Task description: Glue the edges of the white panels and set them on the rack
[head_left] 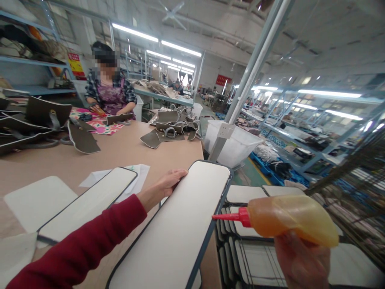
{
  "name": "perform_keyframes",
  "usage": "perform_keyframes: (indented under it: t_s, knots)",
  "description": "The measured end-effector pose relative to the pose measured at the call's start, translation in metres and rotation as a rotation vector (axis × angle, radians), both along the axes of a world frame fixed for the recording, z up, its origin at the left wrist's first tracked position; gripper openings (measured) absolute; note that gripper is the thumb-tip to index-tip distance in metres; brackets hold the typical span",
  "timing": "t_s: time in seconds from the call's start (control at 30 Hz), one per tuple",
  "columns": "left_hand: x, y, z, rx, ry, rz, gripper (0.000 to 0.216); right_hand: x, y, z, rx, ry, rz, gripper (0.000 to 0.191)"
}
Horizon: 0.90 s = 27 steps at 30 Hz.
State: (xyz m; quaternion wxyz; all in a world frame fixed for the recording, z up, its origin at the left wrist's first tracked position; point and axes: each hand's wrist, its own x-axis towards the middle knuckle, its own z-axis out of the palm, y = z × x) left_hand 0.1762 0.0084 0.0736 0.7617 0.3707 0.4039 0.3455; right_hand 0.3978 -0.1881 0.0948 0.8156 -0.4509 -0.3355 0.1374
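Observation:
My left hand (pixel 167 184), in a red sleeve, grips the far left edge of a long white panel (pixel 177 224) with rounded corners and a dark rim. The panel is tilted at the table's right edge. My right hand (pixel 302 257) is closed around a glue bottle (pixel 291 218), a clear squeeze bottle of amber liquid with a red nozzle. Its tip touches or nearly touches the panel's right edge; I cannot tell which. A second dark-rimmed panel (pixel 90 202) lies to the left, partly over white sheets (pixel 40 200).
Stacked white panels (pixel 249 194) stand low on the right. Dark bag pieces (pixel 168 128) lie on the brown table (pixel 126 150), with more (pixel 45 116) at the left. Across the table a person (pixel 111 88) handles a dark piece. A metal post (pixel 240 96) and white bin (pixel 234 140) stand beyond.

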Motion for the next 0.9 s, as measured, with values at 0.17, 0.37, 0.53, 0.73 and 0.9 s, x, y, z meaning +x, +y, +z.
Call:
perform_keyframes:
  t_s: [0.17, 0.37, 0.53, 0.73, 0.9]
  knots:
    - [0.001, 0.006, -0.003, 0.002, 0.016, -0.007, 0.008, -0.004, -0.001, -0.003, 0.002, 0.020, -0.025, 0.042]
    - [0.002, 0.009, -0.001, 0.003, 0.014, -0.005, 0.010, -0.007, -0.003, -0.004, 0.000, 0.001, -0.029, 0.041]
    - [0.004, 0.012, 0.000, 0.002, 0.025, 0.016, 0.011, -0.006, -0.006, -0.007, -0.005, -0.010, 0.003, 0.040]
    - [0.005, 0.017, 0.000, -0.003, 0.024, 0.042, 0.015, -0.009, -0.010, -0.008, -0.030, -0.015, 0.003, 0.036]
    - [0.007, 0.023, -0.001, -0.027, 0.029, 0.070, 0.013, -0.009, -0.012, -0.011, -0.019, 0.009, 0.023, 0.049]
